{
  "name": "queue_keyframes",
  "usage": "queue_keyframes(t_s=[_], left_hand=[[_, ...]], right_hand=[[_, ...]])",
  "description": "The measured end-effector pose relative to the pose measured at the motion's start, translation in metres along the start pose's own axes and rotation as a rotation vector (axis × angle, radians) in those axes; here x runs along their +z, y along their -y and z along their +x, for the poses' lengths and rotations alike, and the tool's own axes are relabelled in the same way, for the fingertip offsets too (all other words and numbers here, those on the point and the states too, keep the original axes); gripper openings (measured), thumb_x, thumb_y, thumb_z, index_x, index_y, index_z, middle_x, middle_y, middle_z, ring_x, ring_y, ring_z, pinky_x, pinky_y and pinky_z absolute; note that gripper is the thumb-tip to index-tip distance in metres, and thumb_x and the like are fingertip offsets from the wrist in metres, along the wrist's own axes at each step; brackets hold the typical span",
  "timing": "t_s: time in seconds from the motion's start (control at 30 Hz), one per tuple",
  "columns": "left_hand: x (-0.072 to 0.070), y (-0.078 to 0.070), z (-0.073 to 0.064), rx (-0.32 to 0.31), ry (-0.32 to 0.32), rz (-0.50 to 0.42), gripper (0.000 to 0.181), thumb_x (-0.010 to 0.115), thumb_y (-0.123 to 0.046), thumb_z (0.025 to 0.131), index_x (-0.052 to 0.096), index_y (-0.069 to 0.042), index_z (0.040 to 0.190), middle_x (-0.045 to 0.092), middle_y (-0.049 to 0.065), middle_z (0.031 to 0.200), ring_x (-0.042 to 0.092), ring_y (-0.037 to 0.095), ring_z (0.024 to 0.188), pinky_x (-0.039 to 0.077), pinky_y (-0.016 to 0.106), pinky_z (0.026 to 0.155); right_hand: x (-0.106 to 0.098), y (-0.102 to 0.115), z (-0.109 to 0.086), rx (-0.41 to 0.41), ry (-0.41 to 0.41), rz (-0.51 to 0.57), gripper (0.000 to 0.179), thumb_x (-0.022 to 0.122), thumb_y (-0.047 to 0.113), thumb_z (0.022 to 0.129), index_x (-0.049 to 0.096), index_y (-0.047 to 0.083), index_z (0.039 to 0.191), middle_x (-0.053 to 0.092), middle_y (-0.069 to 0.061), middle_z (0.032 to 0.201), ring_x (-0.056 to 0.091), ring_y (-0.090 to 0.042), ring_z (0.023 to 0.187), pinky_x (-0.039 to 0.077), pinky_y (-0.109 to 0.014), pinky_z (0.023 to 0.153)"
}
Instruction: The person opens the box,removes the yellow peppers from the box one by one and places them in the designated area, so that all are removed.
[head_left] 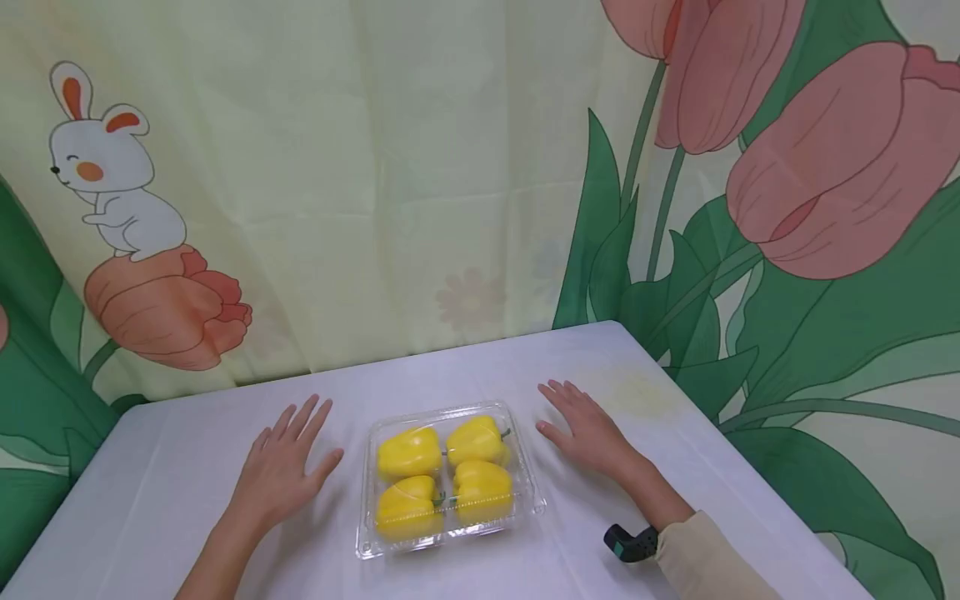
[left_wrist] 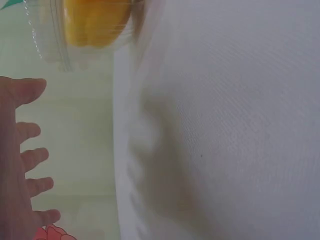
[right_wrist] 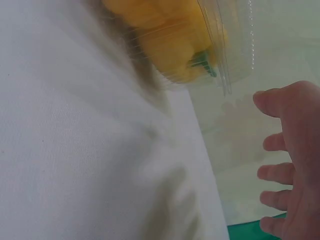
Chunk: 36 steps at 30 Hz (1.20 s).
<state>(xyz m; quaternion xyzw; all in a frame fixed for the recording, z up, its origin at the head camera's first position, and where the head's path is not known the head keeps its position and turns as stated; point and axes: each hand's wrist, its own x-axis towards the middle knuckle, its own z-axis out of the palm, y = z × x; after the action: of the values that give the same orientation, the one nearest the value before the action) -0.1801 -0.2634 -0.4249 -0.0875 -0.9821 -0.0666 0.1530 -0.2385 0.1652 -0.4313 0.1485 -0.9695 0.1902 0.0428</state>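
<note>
A clear plastic clamshell box (head_left: pixel 528 492) stands on the white table with several yellow bell peppers (head_left: pixel 408 454) inside, some showing green stems. To its left my left hand (head_left: pixel 283 475) hovers palm down over the cloth, fingers straight and thumb spread toward the box. My right hand (head_left: pixel 588 429) is held likewise on the box's right side, apart from it. Neither hand holds anything. In the left wrist view the box's side (left_wrist: pixel 55 35) shows beyond the thumb; the right wrist view has a yellow pepper (right_wrist: pixel 175 50) behind the plastic wall.
The white-covered table (head_left: pixel 337 575) ends at a back edge near a printed curtain (head_left: pixel 330 208) with a rabbit (head_left: pixel 123 183) and large tulips (head_left: pixel 840 167). A black device (head_left: pixel 630 543) is on the right wrist, by a beige sleeve (head_left: pixel 705 558).
</note>
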Motion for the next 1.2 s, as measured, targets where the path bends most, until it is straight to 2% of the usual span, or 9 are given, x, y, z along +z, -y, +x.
queue_keyframes(t_s=[0.17, 0.33, 0.6, 0.7, 0.97, 1.2], left_hand=[[0.000, 0.000, -0.006, -0.013, 0.029, -0.024, 0.075, 0.054, -0.052, 0.092, 0.029, -0.016, 0.152, 0.032, 0.015, 0.156, 0.030, 0.044, 0.140, 0.030, 0.071, 0.105], [0.000, -0.002, -0.007, -0.006, 0.031, -0.040, 0.076, 0.054, -0.053, 0.091, 0.029, -0.016, 0.152, 0.033, 0.014, 0.156, 0.030, 0.044, 0.140, 0.030, 0.070, 0.105], [-0.003, -0.007, -0.008, -0.036, 0.086, -0.218, 0.074, 0.054, -0.051, 0.093, 0.024, -0.022, 0.154, 0.032, 0.011, 0.157, 0.031, 0.044, 0.140, 0.032, 0.074, 0.100], [-0.004, -0.009, -0.008, -0.045, 0.098, -0.254, 0.073, 0.054, -0.050, 0.093, 0.023, -0.025, 0.154, 0.031, 0.011, 0.158, 0.031, 0.044, 0.140, 0.032, 0.075, 0.100], [-0.004, -0.013, -0.011, -0.049, 0.099, -0.282, 0.073, 0.052, -0.054, 0.093, 0.022, -0.028, 0.154, 0.031, 0.009, 0.158, 0.032, 0.042, 0.140, 0.032, 0.075, 0.101], [-0.004, -0.016, -0.012, -0.041, 0.103, -0.300, 0.072, 0.054, -0.051, 0.093, 0.022, -0.029, 0.154, 0.032, 0.009, 0.158, 0.032, 0.039, 0.141, 0.033, 0.072, 0.103]], right_hand=[[-0.001, 0.003, -0.001, -0.011, -0.008, 0.018, 0.065, 0.059, 0.043, 0.092, 0.036, 0.023, 0.150, 0.032, -0.007, 0.158, 0.025, -0.034, 0.147, 0.033, -0.063, 0.111], [-0.001, 0.006, -0.003, -0.005, -0.002, 0.045, 0.064, 0.058, 0.042, 0.093, 0.037, 0.023, 0.149, 0.033, -0.006, 0.157, 0.027, -0.032, 0.147, 0.035, -0.060, 0.111], [0.000, 0.008, -0.007, -0.001, -0.015, 0.091, 0.060, 0.059, 0.040, 0.093, 0.040, 0.021, 0.148, 0.036, -0.007, 0.156, 0.030, -0.032, 0.145, 0.036, -0.060, 0.110], [0.000, 0.009, -0.008, 0.003, -0.013, 0.110, 0.059, 0.058, 0.041, 0.094, 0.041, 0.022, 0.147, 0.037, -0.006, 0.155, 0.031, -0.031, 0.145, 0.037, -0.059, 0.110], [0.000, 0.013, -0.013, 0.002, -0.003, 0.148, 0.058, 0.057, 0.045, 0.094, 0.042, 0.022, 0.146, 0.039, -0.005, 0.154, 0.036, -0.030, 0.142, 0.039, -0.057, 0.109], [0.001, 0.014, -0.016, 0.009, -0.016, 0.165, 0.056, 0.060, 0.040, 0.093, 0.045, 0.022, 0.144, 0.042, -0.005, 0.152, 0.039, -0.030, 0.141, 0.041, -0.056, 0.108]])
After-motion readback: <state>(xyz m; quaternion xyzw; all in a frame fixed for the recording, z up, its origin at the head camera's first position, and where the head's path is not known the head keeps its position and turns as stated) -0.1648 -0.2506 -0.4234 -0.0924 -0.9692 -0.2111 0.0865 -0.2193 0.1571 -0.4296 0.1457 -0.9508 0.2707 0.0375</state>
